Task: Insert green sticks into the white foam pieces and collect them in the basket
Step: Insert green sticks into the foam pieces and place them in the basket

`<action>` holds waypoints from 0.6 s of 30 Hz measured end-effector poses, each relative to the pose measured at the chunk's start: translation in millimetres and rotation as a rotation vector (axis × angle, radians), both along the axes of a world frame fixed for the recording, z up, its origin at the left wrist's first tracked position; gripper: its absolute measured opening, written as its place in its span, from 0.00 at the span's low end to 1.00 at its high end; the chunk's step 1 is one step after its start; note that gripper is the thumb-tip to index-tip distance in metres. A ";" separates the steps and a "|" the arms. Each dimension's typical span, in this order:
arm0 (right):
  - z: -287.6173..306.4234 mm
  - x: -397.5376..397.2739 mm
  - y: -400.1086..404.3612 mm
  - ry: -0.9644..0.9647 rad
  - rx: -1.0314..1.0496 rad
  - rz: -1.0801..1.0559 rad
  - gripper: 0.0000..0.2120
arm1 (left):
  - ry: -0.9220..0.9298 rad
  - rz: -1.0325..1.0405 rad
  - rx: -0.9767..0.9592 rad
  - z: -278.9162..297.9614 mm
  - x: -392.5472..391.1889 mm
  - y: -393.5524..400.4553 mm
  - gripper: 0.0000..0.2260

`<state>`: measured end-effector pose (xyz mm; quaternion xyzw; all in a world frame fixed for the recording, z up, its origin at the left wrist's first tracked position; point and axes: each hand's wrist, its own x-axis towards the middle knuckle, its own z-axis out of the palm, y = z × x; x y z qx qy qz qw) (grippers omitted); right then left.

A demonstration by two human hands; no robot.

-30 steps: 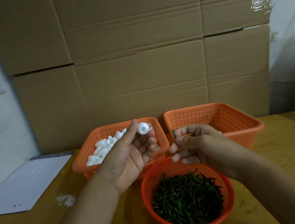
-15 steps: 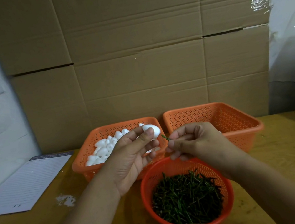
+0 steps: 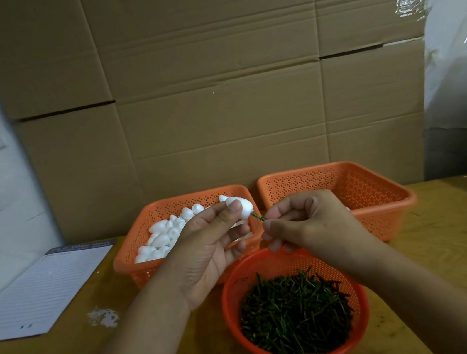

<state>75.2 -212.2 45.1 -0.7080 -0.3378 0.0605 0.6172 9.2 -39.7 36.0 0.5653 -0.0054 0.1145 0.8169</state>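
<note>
My left hand [image 3: 209,242] pinches a white foam piece [image 3: 243,207] between thumb and fingertips, above the left orange basket [image 3: 135,264] that holds several foam pieces [image 3: 165,237]. My right hand [image 3: 305,223] pinches a green stick [image 3: 257,216] whose tip meets the foam piece's lower end. A round orange basket [image 3: 235,324] full of green sticks [image 3: 295,311] sits below both hands. The right orange basket [image 3: 381,183] stands behind my right hand; most of its inside is hidden.
A lined paper pad [image 3: 38,290] lies at the left on the wooden table [image 3: 454,248], with a white scuff [image 3: 103,317] near it. Stacked cardboard boxes [image 3: 211,87] form a wall right behind the baskets.
My left hand turned and closed its thumb over the foam piece. My right hand brought the green stick leftward until its tip reached the foam.
</note>
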 end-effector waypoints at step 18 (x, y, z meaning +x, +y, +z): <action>0.0 -2.0 0.5 0.003 -0.027 0.025 0.02 | 0.025 -0.003 0.176 -3.1 -0.4 -4.3 0.19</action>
